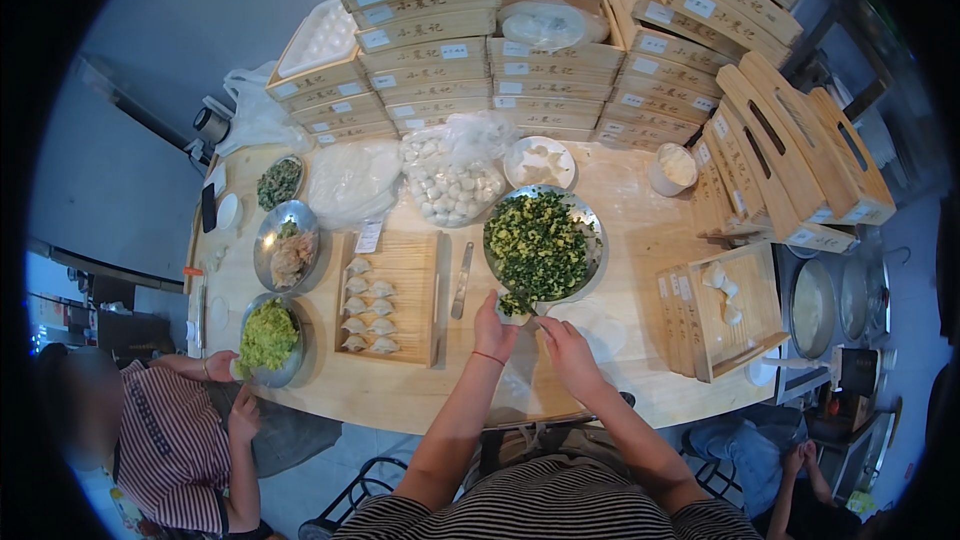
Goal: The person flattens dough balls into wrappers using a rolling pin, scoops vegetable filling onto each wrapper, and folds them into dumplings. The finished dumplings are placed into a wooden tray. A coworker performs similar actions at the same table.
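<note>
My left hand (495,330) holds a round dumpling wrapper (514,313) with chopped green filling on it, at the near edge of a metal bowl (544,244). That bowl is heaped with chopped greens and yellow bits. My right hand (568,349) grips the handle of a thin metal utensil, whose tip is in the filling on the wrapper. To the left lies a flat metal spatula (462,281), beside a wooden tray (433,300) with several folded dumplings (382,306). A white plate (539,163) with pale pieces stands behind the bowl.
Stacked wooden trays (427,52) line the back. A bag of white dough pieces (454,180) lies before them. At left, a co-worker's hands (225,365) are near a bowl of green filling (268,337). Another tray (739,315) stands right. A seated person's hands (802,457) show at lower right.
</note>
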Demonstrator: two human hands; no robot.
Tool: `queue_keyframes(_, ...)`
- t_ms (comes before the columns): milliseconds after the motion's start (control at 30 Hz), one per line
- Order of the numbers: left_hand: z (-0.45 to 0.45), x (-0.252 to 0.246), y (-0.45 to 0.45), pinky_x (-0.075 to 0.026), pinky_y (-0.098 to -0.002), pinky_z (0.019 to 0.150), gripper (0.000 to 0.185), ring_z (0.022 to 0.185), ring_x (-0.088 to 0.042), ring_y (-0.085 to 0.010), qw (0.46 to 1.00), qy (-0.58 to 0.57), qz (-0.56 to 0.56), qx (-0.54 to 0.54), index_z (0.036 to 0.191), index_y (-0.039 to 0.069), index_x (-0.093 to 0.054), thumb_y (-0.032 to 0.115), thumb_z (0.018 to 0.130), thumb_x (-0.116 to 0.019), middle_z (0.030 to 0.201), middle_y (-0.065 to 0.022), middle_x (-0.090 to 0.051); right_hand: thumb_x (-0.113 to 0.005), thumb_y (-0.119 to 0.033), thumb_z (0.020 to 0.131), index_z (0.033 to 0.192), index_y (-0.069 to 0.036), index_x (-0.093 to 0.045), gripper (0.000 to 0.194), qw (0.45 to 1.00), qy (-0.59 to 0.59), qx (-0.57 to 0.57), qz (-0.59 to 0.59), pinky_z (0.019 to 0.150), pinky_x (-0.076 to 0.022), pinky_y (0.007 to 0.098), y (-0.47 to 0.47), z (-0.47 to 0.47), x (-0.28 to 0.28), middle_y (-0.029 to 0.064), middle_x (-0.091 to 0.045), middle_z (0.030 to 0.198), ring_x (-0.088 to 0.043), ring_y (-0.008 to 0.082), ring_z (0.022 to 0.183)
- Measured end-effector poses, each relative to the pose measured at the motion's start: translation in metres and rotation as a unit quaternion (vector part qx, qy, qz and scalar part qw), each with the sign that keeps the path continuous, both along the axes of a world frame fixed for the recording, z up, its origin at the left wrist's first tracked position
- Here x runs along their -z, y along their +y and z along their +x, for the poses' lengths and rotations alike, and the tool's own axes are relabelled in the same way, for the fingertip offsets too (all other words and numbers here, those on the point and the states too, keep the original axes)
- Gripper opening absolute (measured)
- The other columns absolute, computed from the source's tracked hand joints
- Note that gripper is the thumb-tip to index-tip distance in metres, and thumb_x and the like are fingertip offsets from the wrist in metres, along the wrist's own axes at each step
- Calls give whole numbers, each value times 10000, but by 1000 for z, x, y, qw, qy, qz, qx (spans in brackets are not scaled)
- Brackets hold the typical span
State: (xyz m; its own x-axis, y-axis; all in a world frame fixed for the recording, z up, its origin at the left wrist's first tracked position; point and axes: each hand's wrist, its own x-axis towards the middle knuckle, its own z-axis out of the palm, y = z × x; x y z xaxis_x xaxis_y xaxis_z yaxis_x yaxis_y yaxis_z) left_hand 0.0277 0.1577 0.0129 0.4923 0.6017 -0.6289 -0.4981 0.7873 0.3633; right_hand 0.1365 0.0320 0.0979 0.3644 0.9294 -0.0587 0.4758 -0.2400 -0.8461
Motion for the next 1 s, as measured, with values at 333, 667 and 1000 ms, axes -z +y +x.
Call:
queue_keyframes(333, 6, 6, -12, -544, -436, 916, 379, 1061, -655, -280, 998, -26, -11, -52, 1237, -4, -549, 289, 1077, -371, 1181, -134, -665, -512, -48, 987, 1254, -38, -561, 272, 998, 3, 60, 4, 837, -508, 456, -14, -6, 11, 243, -637, 1063, -618, 436, 969)
queue_keyframes(667, -1, 12, -7, -534, -414, 920, 377, 1045, -661, -260, 998, -29, 12, -45, 1210, -5, -565, 288, 1075, -370, 1144, -123, -679, -498, -61, 988, 1261, -53, -557, 280, 996, 12, 52, 74, 828, -489, 496, -2, -2, 16, 245, -615, 1036, -595, 456, 964)
queue_keyframes(1000, -3, 6, -6, -533, -447, 937, 390, 1087, -649, -281, 999, -31, -6, -38, 1243, -9, -542, 297, 1075, -367, 1189, -135, -663, -524, -104, 995, 1268, -76, -569, 278, 1000, -5, -1, 28, 765, -499, 469, -15, -10, 16, 192, -579, 976, -596, 413, 897)
